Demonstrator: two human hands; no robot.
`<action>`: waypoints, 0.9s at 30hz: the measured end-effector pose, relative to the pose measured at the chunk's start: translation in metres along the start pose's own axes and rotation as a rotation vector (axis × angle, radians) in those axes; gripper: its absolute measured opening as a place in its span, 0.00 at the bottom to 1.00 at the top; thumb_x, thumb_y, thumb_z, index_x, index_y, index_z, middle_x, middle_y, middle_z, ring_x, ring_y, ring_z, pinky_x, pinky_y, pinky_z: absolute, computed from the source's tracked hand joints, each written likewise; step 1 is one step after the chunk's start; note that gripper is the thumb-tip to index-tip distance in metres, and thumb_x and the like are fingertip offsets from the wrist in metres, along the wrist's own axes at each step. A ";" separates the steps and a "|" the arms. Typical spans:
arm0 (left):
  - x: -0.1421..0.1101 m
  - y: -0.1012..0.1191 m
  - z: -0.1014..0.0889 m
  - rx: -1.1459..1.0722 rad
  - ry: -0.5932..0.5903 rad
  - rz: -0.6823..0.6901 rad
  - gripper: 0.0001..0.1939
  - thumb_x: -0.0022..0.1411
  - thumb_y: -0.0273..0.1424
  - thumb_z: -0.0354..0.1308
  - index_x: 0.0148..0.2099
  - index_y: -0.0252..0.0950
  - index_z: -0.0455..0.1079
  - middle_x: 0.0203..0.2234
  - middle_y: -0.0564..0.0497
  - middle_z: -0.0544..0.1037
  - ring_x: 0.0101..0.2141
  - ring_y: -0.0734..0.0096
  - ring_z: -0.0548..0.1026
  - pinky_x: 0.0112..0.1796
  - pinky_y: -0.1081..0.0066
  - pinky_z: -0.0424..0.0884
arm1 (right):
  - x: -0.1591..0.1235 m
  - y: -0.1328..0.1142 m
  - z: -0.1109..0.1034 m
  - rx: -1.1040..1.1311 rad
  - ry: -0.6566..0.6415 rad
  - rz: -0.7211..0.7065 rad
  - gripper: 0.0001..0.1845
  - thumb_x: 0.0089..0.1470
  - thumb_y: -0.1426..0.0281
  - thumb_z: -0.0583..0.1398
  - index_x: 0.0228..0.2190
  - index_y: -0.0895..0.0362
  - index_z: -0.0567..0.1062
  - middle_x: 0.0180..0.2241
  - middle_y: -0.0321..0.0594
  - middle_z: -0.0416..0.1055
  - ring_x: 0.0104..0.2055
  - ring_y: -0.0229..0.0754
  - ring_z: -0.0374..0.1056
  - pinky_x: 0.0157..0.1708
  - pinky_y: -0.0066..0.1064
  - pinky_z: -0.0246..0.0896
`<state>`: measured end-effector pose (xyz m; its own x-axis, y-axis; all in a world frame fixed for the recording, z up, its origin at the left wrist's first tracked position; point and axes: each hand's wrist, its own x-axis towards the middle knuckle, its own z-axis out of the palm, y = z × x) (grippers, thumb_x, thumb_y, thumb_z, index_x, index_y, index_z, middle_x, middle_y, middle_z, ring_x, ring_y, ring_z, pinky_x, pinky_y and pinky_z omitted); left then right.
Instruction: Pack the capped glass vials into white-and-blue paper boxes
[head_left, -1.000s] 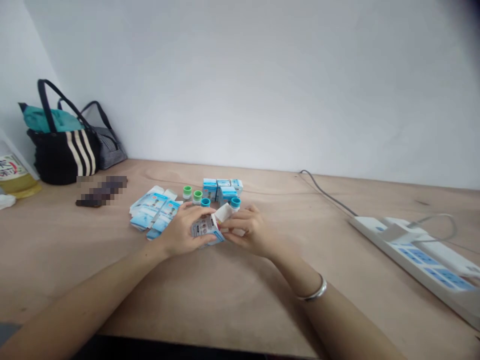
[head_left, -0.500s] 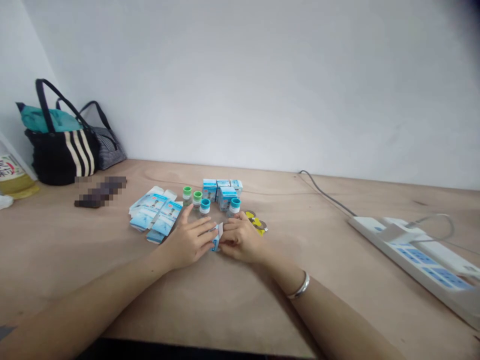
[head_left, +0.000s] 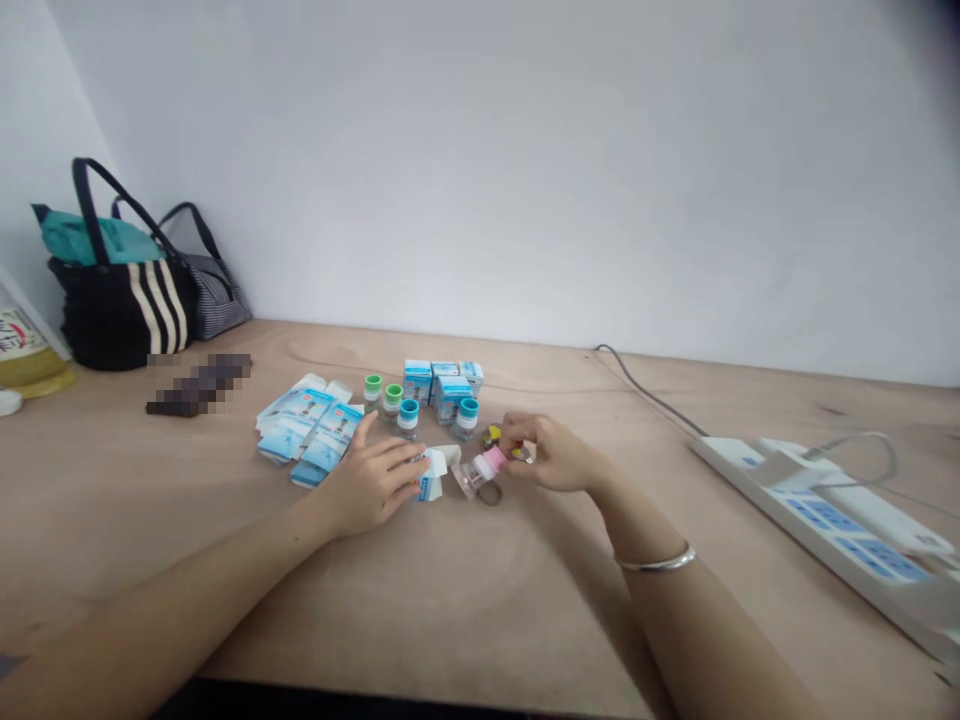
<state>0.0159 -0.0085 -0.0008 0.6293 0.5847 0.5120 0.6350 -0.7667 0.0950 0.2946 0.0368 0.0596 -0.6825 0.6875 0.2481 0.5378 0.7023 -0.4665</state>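
Note:
My right hand (head_left: 551,452) pinches a small clear bottle (head_left: 475,474) by its pink cap. The bottle is tilted, its base pointing left toward a small blue-and-white cardboard box (head_left: 430,482) whose end flap stands open. That box is gripped in the fingers of my left hand (head_left: 369,482), which hide much of it. Behind my left hand stand small bottles with green caps (head_left: 393,395) and blue caps (head_left: 408,412). Another blue-capped bottle (head_left: 466,414) is farther right. A yellow-and-grey object (head_left: 491,436) lies partly hidden behind my right hand.
Flattened blue-and-white cartons (head_left: 307,420) lie left of my left hand. Several upright boxes (head_left: 451,395) stand behind the bottles. A power strip (head_left: 832,520) with a cable is at the right. Bags (head_left: 124,310), a blurred dark object (head_left: 199,385) and a jug (head_left: 34,365) are at the left.
My right hand has moved right, away from the box, and the pink-capped bottle now shows in its fingers. My left hand has barely moved and stays at the box.

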 end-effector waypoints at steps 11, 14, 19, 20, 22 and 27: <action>-0.001 -0.001 0.000 0.037 -0.002 0.008 0.15 0.65 0.33 0.49 0.53 0.42 0.66 0.52 0.47 0.72 0.50 0.62 0.69 0.59 0.45 0.34 | 0.006 0.000 0.009 -0.269 0.256 -0.058 0.04 0.49 0.72 0.58 0.24 0.57 0.69 0.31 0.42 0.66 0.30 0.38 0.63 0.32 0.31 0.59; -0.001 -0.001 0.000 0.045 -0.012 0.004 0.15 0.65 0.33 0.48 0.53 0.42 0.66 0.52 0.47 0.72 0.51 0.61 0.69 0.59 0.45 0.34 | 0.008 0.000 0.014 -0.361 0.247 -0.026 0.02 0.50 0.71 0.58 0.27 0.57 0.70 0.34 0.42 0.68 0.30 0.38 0.65 0.33 0.31 0.59; -0.001 -0.001 0.000 0.064 -0.008 0.009 0.15 0.64 0.32 0.49 0.53 0.42 0.66 0.52 0.47 0.72 0.51 0.61 0.69 0.58 0.45 0.38 | 0.007 -0.005 0.011 -0.400 0.295 0.066 0.13 0.47 0.64 0.62 0.34 0.56 0.69 0.35 0.42 0.71 0.31 0.39 0.67 0.32 0.30 0.57; -0.001 -0.001 0.000 0.065 -0.003 0.014 0.15 0.64 0.32 0.50 0.53 0.42 0.66 0.52 0.47 0.72 0.51 0.60 0.69 0.58 0.45 0.39 | 0.006 -0.006 0.011 -0.409 0.269 0.089 0.14 0.45 0.63 0.63 0.34 0.56 0.69 0.34 0.41 0.71 0.31 0.40 0.67 0.32 0.30 0.57; -0.001 -0.002 -0.002 0.060 0.004 0.036 0.15 0.63 0.32 0.51 0.52 0.42 0.67 0.50 0.47 0.73 0.50 0.60 0.70 0.58 0.46 0.42 | 0.006 -0.009 0.010 -0.417 0.203 0.135 0.16 0.43 0.63 0.64 0.34 0.55 0.69 0.33 0.39 0.72 0.30 0.40 0.68 0.31 0.30 0.56; -0.001 -0.003 -0.005 0.008 0.013 0.130 0.13 0.60 0.33 0.55 0.49 0.44 0.69 0.47 0.49 0.75 0.46 0.62 0.72 0.58 0.46 0.44 | 0.009 -0.007 0.021 -0.277 0.159 0.187 0.12 0.46 0.69 0.61 0.35 0.55 0.68 0.30 0.36 0.74 0.27 0.37 0.68 0.28 0.27 0.55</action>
<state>0.0107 -0.0078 0.0030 0.7008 0.4767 0.5306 0.5516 -0.8338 0.0206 0.2741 0.0342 0.0470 -0.4858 0.8138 0.3190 0.7745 0.5699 -0.2746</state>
